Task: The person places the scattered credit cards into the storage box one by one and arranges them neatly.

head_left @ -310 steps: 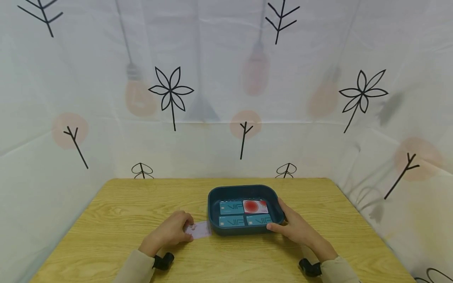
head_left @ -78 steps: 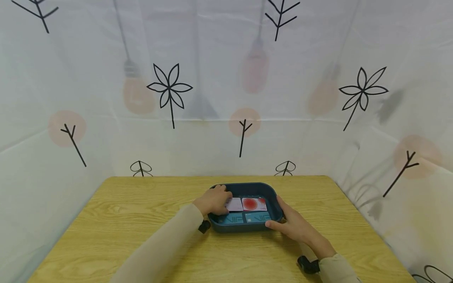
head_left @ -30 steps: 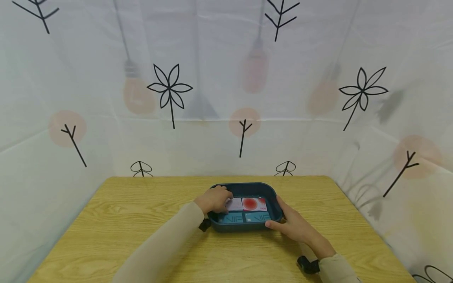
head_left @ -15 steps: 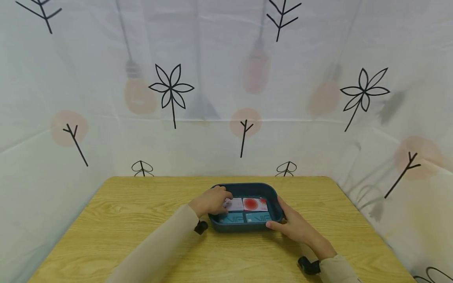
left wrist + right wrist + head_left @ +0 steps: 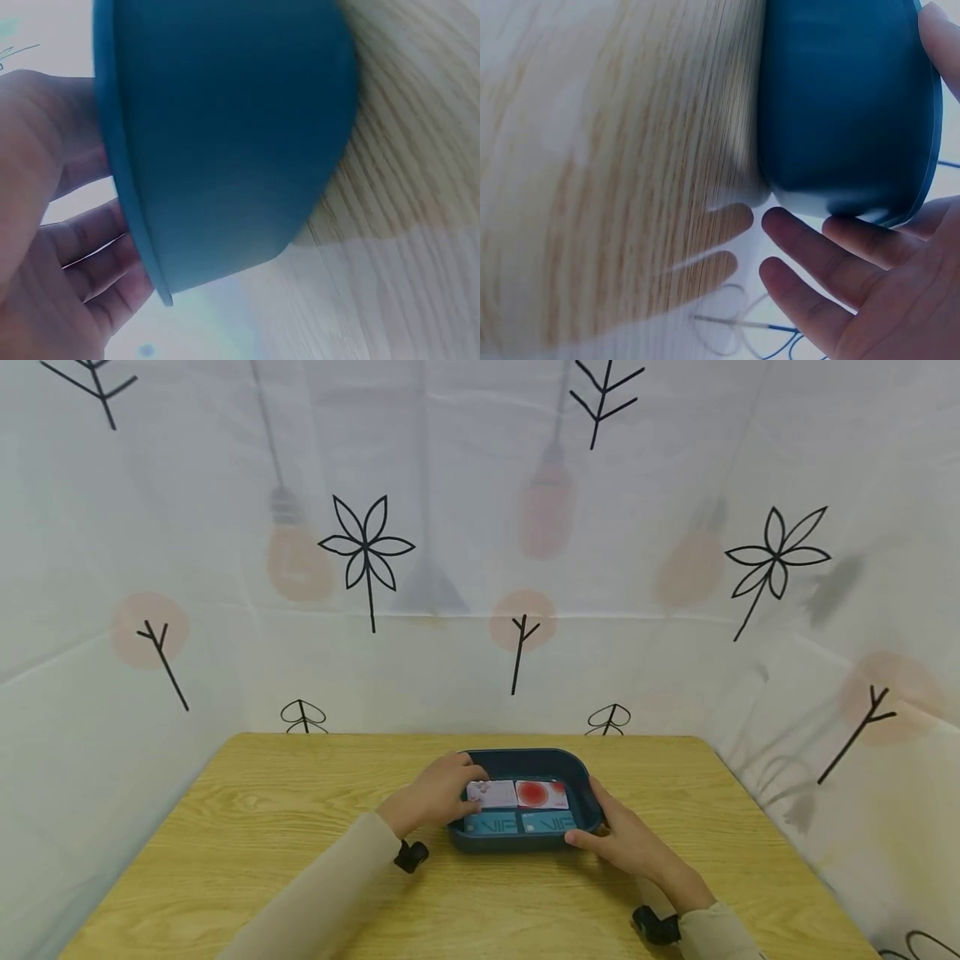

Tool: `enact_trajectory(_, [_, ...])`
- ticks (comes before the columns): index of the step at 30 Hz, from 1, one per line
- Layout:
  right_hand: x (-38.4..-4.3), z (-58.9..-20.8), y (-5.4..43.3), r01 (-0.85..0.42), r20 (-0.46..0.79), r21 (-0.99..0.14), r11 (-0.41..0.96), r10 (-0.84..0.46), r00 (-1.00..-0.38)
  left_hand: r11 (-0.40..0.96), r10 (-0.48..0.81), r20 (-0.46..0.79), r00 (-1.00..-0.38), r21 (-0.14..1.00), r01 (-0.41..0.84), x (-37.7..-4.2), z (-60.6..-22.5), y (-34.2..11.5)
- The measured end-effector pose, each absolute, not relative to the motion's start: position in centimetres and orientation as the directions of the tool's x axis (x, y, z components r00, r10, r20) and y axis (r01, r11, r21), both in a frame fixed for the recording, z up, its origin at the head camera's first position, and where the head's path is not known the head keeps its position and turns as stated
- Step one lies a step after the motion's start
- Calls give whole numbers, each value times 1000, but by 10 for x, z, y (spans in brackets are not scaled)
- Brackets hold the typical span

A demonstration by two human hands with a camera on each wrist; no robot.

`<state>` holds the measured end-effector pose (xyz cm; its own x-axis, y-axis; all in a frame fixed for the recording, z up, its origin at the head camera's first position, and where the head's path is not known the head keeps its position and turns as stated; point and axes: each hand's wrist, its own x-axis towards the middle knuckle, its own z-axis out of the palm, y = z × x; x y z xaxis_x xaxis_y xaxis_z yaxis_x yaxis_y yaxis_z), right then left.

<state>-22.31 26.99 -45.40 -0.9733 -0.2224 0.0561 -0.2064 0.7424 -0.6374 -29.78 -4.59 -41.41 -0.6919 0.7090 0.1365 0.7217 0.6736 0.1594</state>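
Observation:
A dark blue rounded plastic box (image 5: pixel 517 843) stands on the table with cards lying flat in it. At the back left is a pale pink card (image 5: pixel 495 794), beside a white card with a red circle (image 5: pixel 542 794). Two teal VIP cards (image 5: pixel 491 822) form the front row. My left hand (image 5: pixel 431 792) reaches over the box's left rim, fingertips close to the pale card's left edge and pinching nothing. With thumb on the front rim and fingers along the right end, my right hand (image 5: pixel 637 843) holds the box; in the right wrist view some fingers (image 5: pixel 810 247) spread straight, off the wall.
The wood-grain table (image 5: pixel 315 777) extends on every side of the box. Behind it hangs a pale cloth (image 5: pixel 450 677) printed with plants and lamps. Small black cameras (image 5: pixel 411 857) sit on both wrists.
Ten seconds ago my left hand pinched the pale card on the table; now it lies in the box, over the back-left teal card. My left hand has just drawn back leftward. The right hand stays.

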Motion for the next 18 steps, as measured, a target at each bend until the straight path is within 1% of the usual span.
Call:
enact_trajectory(8, [-222, -455, 273, -210, 52, -643, 737, -231, -971, 666, 681, 245, -690, 185, 723, -286, -418, -61])
enact_trajectory(18, [-218, -452, 281, -234, 92, -660, 714, -233, -968, 680, 603, 326, -728, 267, 682, -269, -424, -94])
